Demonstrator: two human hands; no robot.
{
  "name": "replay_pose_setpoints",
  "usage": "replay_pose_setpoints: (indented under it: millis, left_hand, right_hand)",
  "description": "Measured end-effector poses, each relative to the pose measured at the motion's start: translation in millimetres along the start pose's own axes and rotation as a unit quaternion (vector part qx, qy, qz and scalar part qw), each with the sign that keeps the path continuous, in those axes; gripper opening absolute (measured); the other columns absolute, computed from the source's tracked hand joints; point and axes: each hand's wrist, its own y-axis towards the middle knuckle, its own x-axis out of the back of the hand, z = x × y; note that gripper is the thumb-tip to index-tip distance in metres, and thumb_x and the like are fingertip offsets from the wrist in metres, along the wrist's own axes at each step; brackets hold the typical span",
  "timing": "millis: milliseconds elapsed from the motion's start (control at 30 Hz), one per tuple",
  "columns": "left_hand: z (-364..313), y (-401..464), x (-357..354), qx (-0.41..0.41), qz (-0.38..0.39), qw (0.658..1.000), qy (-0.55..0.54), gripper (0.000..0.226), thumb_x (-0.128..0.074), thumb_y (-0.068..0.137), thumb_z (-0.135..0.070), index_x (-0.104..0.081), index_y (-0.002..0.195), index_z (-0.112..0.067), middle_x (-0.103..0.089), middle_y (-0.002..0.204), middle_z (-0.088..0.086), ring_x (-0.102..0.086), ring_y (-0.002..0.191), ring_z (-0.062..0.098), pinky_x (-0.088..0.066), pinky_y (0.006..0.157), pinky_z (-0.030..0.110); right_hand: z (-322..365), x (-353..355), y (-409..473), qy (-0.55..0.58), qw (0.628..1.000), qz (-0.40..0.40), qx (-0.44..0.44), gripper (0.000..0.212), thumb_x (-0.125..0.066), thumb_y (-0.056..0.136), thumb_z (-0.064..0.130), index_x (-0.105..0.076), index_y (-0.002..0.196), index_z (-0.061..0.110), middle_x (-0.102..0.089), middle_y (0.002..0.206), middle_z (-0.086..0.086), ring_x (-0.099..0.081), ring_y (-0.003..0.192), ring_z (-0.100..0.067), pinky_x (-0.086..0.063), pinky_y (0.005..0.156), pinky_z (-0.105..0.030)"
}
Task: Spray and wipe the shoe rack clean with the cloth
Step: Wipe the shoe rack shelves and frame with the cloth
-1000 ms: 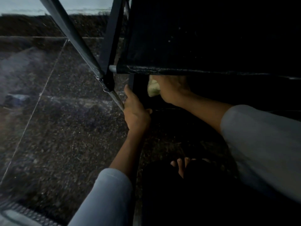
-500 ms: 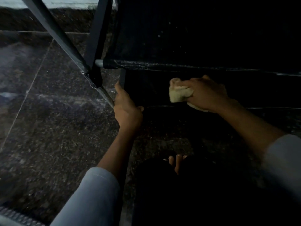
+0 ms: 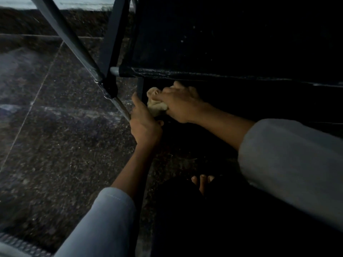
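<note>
The shoe rack [image 3: 213, 43] has black fabric shelves on a grey metal frame and fills the upper right of the head view. My right hand [image 3: 182, 103] grips a bunched pale yellow cloth [image 3: 155, 104] and holds it on the lower shelf, just under the front bar of the upper shelf. My left hand [image 3: 143, 121] grips the rack's slanted metal leg [image 3: 120, 106] at its lower end, right beside the cloth. No spray bottle is in view.
Dark speckled stone floor tiles [image 3: 55, 145] spread to the left and below. My bare toes [image 3: 202, 180] show near the bottom centre, in front of the rack. A pale wall edge [image 3: 79, 4] runs along the top left.
My right hand has drawn the cloth left along the lower shelf, from the middle to the left end beside my left hand. The left hand has kept its hold on the leg.
</note>
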Motion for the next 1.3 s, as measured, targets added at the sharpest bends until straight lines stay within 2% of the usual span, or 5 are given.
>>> replay_pose_setpoints:
  millis: [233, 467, 567, 1000, 1300]
  left_hand:
    - [-1.7, -3.8, -0.1, -0.014, -0.015, 1.000, -0.007, 0.081, -0.071, 0.075, -0.002, -0.023, 0.140, -0.014, -0.055, 0.127, 0.012, -0.053, 0.116, 0.032, -0.044, 0.092, 0.042]
    - [-0.4, -3.8, -2.8, -0.034, -0.015, 0.999, 0.015, 0.083, -0.072, 0.074, -0.004, -0.023, 0.141, -0.010, -0.051, 0.132, 0.016, -0.050, 0.120, 0.035, -0.043, 0.094, 0.047]
    - [0.5, -1.3, -4.0, -0.037, -0.017, 0.999, 0.022, 0.083, -0.072, 0.074, -0.004, -0.022, 0.140, -0.008, -0.051, 0.132, 0.018, -0.050, 0.120, 0.036, -0.043, 0.093, 0.046]
    - [-1.2, -3.6, -3.4, -0.033, -0.005, 0.998, 0.045, 0.083, -0.070, 0.078, -0.006, -0.019, 0.143, -0.009, -0.050, 0.132, 0.017, -0.049, 0.120, 0.033, -0.043, 0.088, 0.041]
    - [-5.6, -16.0, -14.8, -0.069, 0.009, 0.994, 0.081, 0.052, -0.052, 0.088, -0.005, -0.032, 0.136, -0.006, -0.039, 0.138, 0.018, -0.044, 0.120, 0.036, -0.037, 0.094, 0.042]
  right_hand:
    - [-67.3, -6.7, -57.0, 0.050, 0.994, 0.012, -0.092, 0.059, -0.053, 0.092, 0.033, -0.027, 0.140, 0.054, -0.045, 0.137, 0.007, -0.038, 0.123, -0.028, -0.037, 0.090, -0.043]
    - [-172.6, -17.0, -117.6, 0.087, 0.970, 0.002, -0.227, 0.074, -0.041, 0.068, 0.065, -0.005, 0.131, 0.071, -0.042, 0.147, 0.002, -0.038, 0.130, -0.041, -0.036, 0.098, -0.062]
    - [-168.5, -13.6, -118.0, 0.069, 0.963, -0.006, -0.261, 0.075, -0.058, 0.077, 0.051, -0.020, 0.141, 0.053, -0.042, 0.147, -0.001, -0.038, 0.130, -0.040, -0.037, 0.099, -0.059]
    - [-21.1, -2.7, -14.6, 0.004, 0.999, -0.004, -0.041, 0.060, -0.053, 0.093, 0.022, -0.027, 0.145, 0.039, -0.042, 0.140, 0.001, -0.032, 0.129, -0.032, -0.033, 0.091, -0.042]
    - [-105.0, -7.2, -77.2, 0.071, 0.986, 0.042, -0.143, 0.059, -0.055, 0.092, 0.030, -0.029, 0.141, 0.051, -0.039, 0.143, 0.003, -0.029, 0.135, -0.036, -0.029, 0.103, -0.054]
